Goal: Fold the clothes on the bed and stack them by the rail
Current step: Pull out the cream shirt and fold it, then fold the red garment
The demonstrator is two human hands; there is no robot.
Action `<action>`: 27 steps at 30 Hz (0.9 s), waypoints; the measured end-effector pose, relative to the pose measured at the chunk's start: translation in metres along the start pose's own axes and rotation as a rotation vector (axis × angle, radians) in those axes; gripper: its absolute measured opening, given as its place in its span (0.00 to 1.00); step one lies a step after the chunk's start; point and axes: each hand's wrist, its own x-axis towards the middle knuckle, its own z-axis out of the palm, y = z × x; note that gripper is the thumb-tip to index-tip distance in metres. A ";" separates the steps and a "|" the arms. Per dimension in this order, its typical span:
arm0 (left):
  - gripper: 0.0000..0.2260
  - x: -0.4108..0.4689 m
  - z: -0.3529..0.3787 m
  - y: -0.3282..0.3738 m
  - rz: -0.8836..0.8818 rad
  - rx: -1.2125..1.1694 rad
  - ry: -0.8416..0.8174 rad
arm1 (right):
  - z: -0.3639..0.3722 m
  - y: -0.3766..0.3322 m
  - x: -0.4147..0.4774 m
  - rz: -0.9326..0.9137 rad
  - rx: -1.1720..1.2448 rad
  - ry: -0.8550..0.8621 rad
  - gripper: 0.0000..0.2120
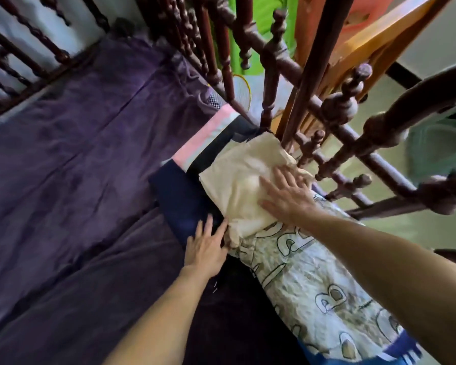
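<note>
A folded cream garment is seen on top of a small stack beside the wooden rail, at the edge of the bed, which is covered with a purple sheet. Under it a dark navy garment and a piece with a pink stripe are laid. The right hand is spread flat, fingers open, and is pressed on the cream garment; nothing is gripped by it. The left hand is also open and flat, and its fingertips are placed at the near corner of the stack, touching the navy cloth and the edge of the cream one. A printed quilt lies just beside the stack, along the rail.

From this position some things could go wrong, as it is judged. The stack is set very near to the rail, and the far corner of the cream garment already touches a spindle; if it is pushed more, cloth could be pressed between the spindles and fall out of the bed. The cream garment is not aligned with the pieces below, so a strong smoothing movement could make it slide off or open its fold. The near corner looks bunched, and it could stay wrinkled if it is only pressed.

No container is seen here; the clothes are held only by the bed surface and the rail.
</note>
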 end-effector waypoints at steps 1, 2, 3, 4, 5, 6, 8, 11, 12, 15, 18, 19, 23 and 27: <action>0.26 -0.001 0.003 -0.002 -0.010 0.000 -0.032 | 0.006 0.000 0.002 0.011 -0.013 -0.011 0.33; 0.25 -0.003 0.005 -0.005 -0.019 -0.010 -0.054 | 0.009 0.000 0.003 0.022 -0.027 -0.016 0.34; 0.26 -0.007 0.006 -0.007 -0.026 -0.021 -0.064 | 0.011 -0.002 0.003 0.030 -0.040 -0.018 0.34; 0.26 -0.014 0.006 -0.009 -0.032 -0.031 -0.059 | 0.010 -0.004 0.002 0.037 -0.051 -0.019 0.33; 0.25 -0.022 0.005 -0.012 -0.042 -0.050 -0.036 | 0.007 -0.007 -0.001 0.040 -0.054 -0.015 0.32; 0.24 -0.031 0.004 -0.015 -0.056 -0.074 -0.002 | 0.004 -0.011 -0.004 0.040 -0.050 -0.001 0.30; 0.21 -0.055 0.000 -0.024 -0.088 -0.137 0.070 | -0.004 -0.026 -0.016 0.030 -0.054 0.042 0.27; 0.17 -0.103 -0.002 -0.040 -0.137 -0.247 0.101 | -0.011 -0.066 -0.042 -0.059 -0.080 0.094 0.24; 0.17 -0.121 0.000 -0.045 -0.160 -0.277 0.102 | -0.011 -0.082 -0.051 -0.105 -0.064 0.100 0.22; 0.15 -0.191 0.016 -0.070 -0.230 -0.323 0.123 | -0.010 -0.148 -0.095 -0.237 -0.009 0.084 0.17; 0.13 -0.263 0.043 -0.100 -0.303 -0.344 0.153 | 0.006 -0.217 -0.146 -0.372 -0.001 0.088 0.14; 0.13 -0.288 0.053 -0.111 -0.326 -0.351 0.162 | 0.013 -0.240 -0.164 -0.410 -0.011 0.079 0.14; 0.10 -0.393 0.100 -0.156 -0.394 -0.380 0.227 | 0.045 -0.328 -0.240 -0.486 -0.036 0.015 0.13; 0.11 -0.510 0.156 -0.206 -0.458 -0.389 0.284 | 0.081 -0.418 -0.317 -0.571 -0.121 -0.044 0.11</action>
